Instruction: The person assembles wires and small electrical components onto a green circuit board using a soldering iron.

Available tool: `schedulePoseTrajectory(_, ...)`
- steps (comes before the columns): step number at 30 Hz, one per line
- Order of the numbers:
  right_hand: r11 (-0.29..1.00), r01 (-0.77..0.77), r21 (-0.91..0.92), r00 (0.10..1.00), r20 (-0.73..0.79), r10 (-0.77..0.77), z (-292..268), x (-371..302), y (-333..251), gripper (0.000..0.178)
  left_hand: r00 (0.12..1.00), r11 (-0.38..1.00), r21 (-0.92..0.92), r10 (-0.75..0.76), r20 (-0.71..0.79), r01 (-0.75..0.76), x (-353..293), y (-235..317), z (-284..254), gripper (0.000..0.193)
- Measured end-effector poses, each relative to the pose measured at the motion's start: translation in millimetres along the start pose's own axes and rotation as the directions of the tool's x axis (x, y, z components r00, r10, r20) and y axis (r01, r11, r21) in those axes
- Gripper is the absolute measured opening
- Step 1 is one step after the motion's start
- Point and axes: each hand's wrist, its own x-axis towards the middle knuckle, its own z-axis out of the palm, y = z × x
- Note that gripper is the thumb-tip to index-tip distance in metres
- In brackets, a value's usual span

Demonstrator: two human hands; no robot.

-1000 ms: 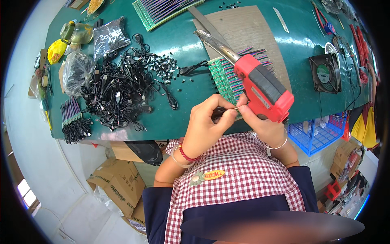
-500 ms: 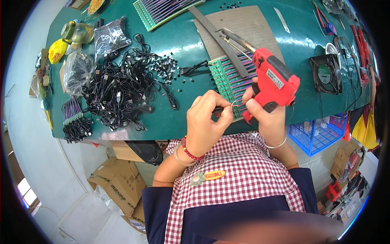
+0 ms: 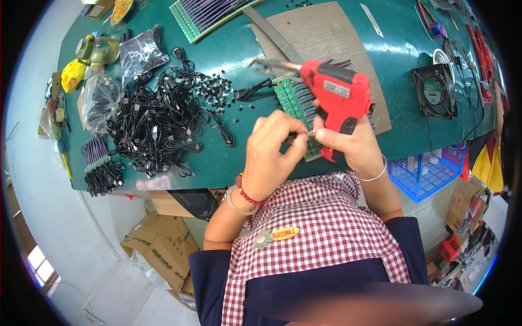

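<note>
I am working over the green table [image 3: 228, 54]. My right hand [image 3: 350, 146] is gripping the red glue gun [image 3: 334, 95] above the green circuit board [image 3: 296, 103]. My left hand [image 3: 269, 155] is pinching a small part, fingertips pressed together. Clear bags [image 3: 100, 100] are holding black pieces.

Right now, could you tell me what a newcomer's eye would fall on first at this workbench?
First the red glue gun, gripped in the right hand near the table's front edge, its nozzle pointing left. Beside it the left hand pinches something small against a green circuit board with purple wires. Further left lies a big tangle of black cables.
</note>
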Motion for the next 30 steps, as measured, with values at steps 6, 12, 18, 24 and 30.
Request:
schedulePoseTrajectory(6, 0.978, 0.209, 0.010, 0.937, -0.289, -0.197, -11.8, -13.6, -6.4, 0.039, 0.996, 0.981, 0.195, 0.017, -0.091, 0.001, 20.8, -39.1, -0.9, 0.011)
schedulePoseTrajectory(12, 0.988, 0.107, 0.109, 0.940, -0.336, -0.065, -27.1, -41.6, 12.7, 0.034, 0.990, 0.896, 0.440, 0.108, -0.088, -0.059, 37.1, -56.8, 6.0, 0.013)
schedulePoseTrajectory(18, 0.998, 0.057, -0.001, 0.939, -0.340, -0.054, -27.5, -48.8, 34.0, 0.029, 0.991, 0.889, 0.456, 0.099, -0.091, -0.047, 39.2, -59.0, 7.2, 0.013)
schedulePoseTrajectory(24, 1.000, 0.023, 0.010, 0.929, -0.370, -0.018, -26.4, -48.4, 31.5, 0.027, 0.994, 0.903, 0.429, 0.056, -0.094, -0.010, 41.2, -62.3, 7.1, 0.012)
schedulePoseTrajectory(30, 0.987, -0.034, -0.159, 0.935, -0.354, -0.025, -27.0, -49.7, 34.0, 0.026, 0.997, 0.903, 0.429, 0.053, -0.053, -0.025, 44.3, -60.2, 3.9, 0.011)
